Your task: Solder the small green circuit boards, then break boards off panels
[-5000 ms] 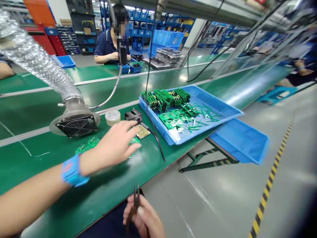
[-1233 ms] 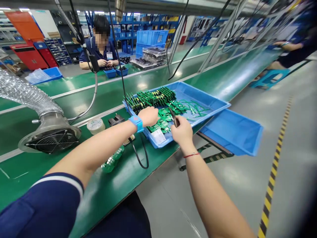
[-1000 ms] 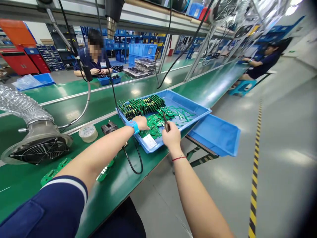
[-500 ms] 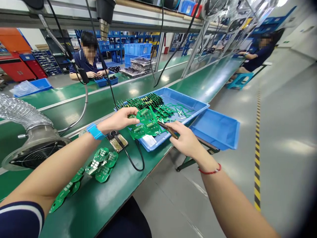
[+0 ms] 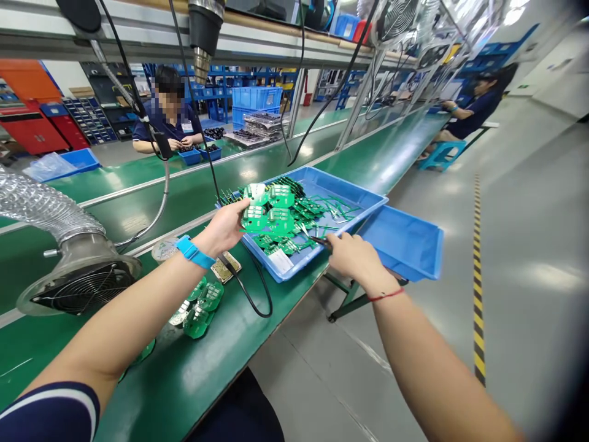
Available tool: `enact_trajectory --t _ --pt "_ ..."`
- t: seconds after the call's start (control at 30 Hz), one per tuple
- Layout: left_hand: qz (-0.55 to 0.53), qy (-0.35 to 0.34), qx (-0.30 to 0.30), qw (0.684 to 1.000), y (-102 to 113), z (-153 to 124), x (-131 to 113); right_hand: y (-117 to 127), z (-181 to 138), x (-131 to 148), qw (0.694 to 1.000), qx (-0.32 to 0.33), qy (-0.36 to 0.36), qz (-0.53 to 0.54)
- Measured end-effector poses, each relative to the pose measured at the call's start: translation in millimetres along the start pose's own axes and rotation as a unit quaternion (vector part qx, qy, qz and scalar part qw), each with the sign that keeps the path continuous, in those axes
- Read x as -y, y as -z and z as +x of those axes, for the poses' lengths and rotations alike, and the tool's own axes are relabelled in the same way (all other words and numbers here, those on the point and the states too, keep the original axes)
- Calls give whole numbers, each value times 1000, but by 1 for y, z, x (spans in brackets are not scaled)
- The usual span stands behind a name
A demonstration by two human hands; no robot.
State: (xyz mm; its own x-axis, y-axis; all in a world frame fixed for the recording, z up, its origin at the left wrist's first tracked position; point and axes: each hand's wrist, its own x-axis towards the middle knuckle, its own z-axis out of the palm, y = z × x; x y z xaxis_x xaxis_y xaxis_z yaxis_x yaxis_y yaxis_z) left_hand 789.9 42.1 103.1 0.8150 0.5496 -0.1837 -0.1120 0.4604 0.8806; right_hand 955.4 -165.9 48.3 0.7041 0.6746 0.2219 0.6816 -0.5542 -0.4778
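Observation:
My left hand grips a green panel of circuit boards and holds it tilted up above the near corner of the blue tray. The tray holds several more green boards and loose green strips. My right hand is closed on thin dark tweezers whose tip points into the tray near the front edge. A blue band sits on my left wrist, a red thread on my right.
More green boards lie on the green bench near me. A fume duct with a fan grille, a tape roll and a black cable sit at left. A second blue tray hangs off the bench. People work across the conveyor and far right.
My left hand has lifted the green panel out of the tray and raised it higher. My right hand with the tweezers has drawn back slightly to the tray's front edge.

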Motion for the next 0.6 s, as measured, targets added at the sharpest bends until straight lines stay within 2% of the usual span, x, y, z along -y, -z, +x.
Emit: enact_trajectory --t 0.07,0.17,0.3,0.47,0.53,0.6 --pt "-31 9 -15 999 -2 0 1 4 -2 -4 1000 -10 -2 -24" --pt "-38 -19 4 999 -5 -3 5 6 -11 2 1000 3 28 -6" --pt "-26 -56 22 998 -9 -5 12 -2 -23 21 993 49 78 80" --pt "-29 -78 41 996 -13 -11 16 -8 -31 39 977 44 82 190" --pt "-55 -37 23 998 -15 -15 18 -8 -34 43 970 39 95 221" --pt "-85 34 -7 996 -17 -20 20 -7 -35 46 966 33 137 219"
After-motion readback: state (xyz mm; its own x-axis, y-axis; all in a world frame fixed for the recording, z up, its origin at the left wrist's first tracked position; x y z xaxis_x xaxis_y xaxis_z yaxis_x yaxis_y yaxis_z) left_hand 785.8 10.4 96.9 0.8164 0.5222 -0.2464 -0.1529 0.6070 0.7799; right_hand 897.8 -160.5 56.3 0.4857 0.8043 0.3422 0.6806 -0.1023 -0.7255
